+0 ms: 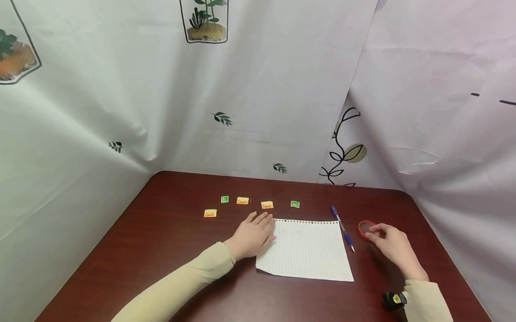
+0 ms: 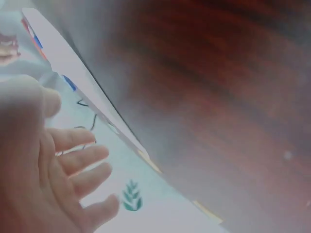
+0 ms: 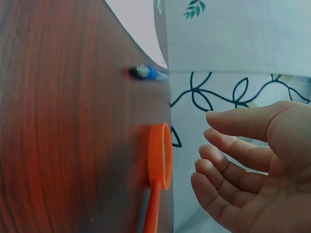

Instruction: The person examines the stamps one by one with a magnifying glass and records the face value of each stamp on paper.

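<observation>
A sheet of lined paper (image 1: 308,252) with a punched top edge lies on the dark red table. At its left edge is my left hand (image 1: 251,235), fingers extended toward the back, holding nothing. To the right of the sheet lies a magnifying glass (image 3: 156,158) with an orange-red rim and handle. My right hand (image 1: 394,246) is just over its handle side, partly covering it in the head view. In the right wrist view, those fingers are loosely bent and apart from the magnifying glass. A blue and white pen (image 1: 342,227) lies between the sheet and the magnifying glass.
Behind the paper are small yellow cards (image 1: 243,200) and small green cards (image 1: 295,204), spread in a loose row. One yellow card (image 1: 210,213) sits nearer on the left. White printed cloth (image 1: 261,94) hangs around the table's back and sides.
</observation>
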Demonstrator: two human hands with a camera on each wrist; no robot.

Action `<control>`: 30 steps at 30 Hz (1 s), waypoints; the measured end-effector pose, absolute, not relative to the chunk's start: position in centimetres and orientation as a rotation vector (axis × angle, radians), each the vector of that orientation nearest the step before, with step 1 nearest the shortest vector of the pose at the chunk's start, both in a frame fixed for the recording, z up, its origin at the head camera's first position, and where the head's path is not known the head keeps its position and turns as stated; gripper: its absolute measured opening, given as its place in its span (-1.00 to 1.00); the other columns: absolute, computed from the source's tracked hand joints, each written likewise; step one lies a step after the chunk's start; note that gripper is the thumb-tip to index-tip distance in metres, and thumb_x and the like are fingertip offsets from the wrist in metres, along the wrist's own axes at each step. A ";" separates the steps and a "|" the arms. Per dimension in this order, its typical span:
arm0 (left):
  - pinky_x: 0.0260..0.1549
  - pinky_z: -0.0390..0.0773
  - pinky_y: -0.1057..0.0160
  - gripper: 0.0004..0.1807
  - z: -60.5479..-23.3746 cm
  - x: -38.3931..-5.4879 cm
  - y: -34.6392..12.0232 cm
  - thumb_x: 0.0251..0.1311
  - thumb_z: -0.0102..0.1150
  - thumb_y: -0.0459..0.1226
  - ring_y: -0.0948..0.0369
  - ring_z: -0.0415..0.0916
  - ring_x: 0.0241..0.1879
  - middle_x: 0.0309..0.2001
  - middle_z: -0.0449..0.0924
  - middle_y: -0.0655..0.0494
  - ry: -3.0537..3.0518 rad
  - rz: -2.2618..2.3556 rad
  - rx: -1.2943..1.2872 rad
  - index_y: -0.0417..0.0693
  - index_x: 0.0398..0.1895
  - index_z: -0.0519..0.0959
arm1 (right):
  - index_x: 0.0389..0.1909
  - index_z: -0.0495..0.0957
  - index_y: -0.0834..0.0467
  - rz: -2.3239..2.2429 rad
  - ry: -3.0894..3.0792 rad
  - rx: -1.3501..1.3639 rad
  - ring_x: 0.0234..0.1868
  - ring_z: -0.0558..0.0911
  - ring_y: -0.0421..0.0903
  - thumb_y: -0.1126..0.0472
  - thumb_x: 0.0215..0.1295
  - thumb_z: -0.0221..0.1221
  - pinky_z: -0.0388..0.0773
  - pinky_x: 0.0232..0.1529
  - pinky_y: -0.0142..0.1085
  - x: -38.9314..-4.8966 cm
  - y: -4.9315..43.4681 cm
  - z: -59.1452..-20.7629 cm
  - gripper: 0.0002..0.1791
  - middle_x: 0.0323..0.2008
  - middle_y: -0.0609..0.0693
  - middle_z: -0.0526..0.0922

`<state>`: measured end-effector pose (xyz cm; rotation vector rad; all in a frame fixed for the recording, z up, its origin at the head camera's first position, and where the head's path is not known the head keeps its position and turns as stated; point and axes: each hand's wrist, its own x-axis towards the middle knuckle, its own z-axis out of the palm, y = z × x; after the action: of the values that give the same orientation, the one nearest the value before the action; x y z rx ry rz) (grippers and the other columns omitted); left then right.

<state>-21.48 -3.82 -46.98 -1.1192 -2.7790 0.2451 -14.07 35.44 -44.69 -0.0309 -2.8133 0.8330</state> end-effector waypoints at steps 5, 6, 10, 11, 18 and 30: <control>0.41 0.19 0.00 -0.38 -47.4 -20.6 -3.3 0.56 -0.26 0.08 0.11 0.22 0.47 0.46 0.33 0.04 -2.854 0.168 -1.173 -0.04 0.48 0.35 | -0.15 0.63 0.37 0.854 -2.850 -0.008 -0.37 0.55 -0.08 0.14 0.32 0.31 0.48 -0.31 -0.14 -14.5 34.6 -45.2 -0.67 -0.38 0.02 0.64; 0.41 0.20 0.00 -0.38 -47.4 -20.4 -3.2 0.56 -0.26 0.09 0.11 0.22 0.47 0.46 0.33 0.04 -2.867 0.152 -1.181 -0.04 0.49 0.35 | -0.15 0.63 0.37 0.858 -2.859 -0.003 -0.37 0.53 -0.09 0.15 0.32 0.31 0.47 -0.32 -0.15 -14.6 34.5 -45.4 -0.68 -0.39 0.01 0.62; 0.39 0.22 -0.01 -0.38 -47.5 -20.0 -3.1 0.55 -0.23 0.09 0.11 0.21 0.47 0.47 0.32 0.03 -2.904 0.106 -1.196 -0.04 0.49 0.35 | -0.15 0.64 0.37 0.874 -2.889 0.029 -0.38 0.52 -0.10 0.17 0.31 0.30 0.46 -0.32 -0.17 -14.9 34.0 -46.0 -0.70 -0.41 -0.01 0.61; 0.39 0.22 -0.01 -0.38 -47.4 -20.0 -3.1 0.55 -0.23 0.09 0.11 0.21 0.47 0.47 0.31 0.03 -2.913 0.097 -1.197 -0.04 0.49 0.35 | -0.16 0.65 0.36 0.877 -2.896 0.035 -0.38 0.52 -0.10 0.18 0.30 0.30 0.46 -0.32 -0.17 -15.0 33.9 -46.1 -0.71 -0.41 -0.02 0.62; 0.38 0.25 0.00 -0.32 -47.2 -19.9 -3.2 0.52 -0.19 0.14 0.08 0.17 0.50 0.49 0.27 -0.02 -2.976 0.058 -1.213 -0.06 0.49 0.33 | -0.21 0.66 0.33 0.878 -2.954 0.047 -0.38 0.53 -0.12 0.16 0.29 0.30 0.47 -0.34 -0.18 -15.6 33.1 -46.7 -0.73 -0.43 -0.04 0.61; 0.36 0.31 0.13 -0.29 -47.0 -19.8 -3.3 0.49 -0.11 0.15 0.08 0.19 0.48 0.49 0.26 -0.06 -2.966 0.080 -1.238 -0.10 0.50 0.32 | -0.31 0.65 0.29 0.858 -3.035 0.009 -0.44 0.51 -0.13 0.12 0.24 0.35 0.48 -0.35 -0.17 -16.5 32.0 -46.7 -0.73 -0.50 -0.06 0.59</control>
<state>-19.79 -3.35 -47.03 -1.2377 -2.9657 0.0796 -16.47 32.05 -46.71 0.0092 -3.0346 0.8585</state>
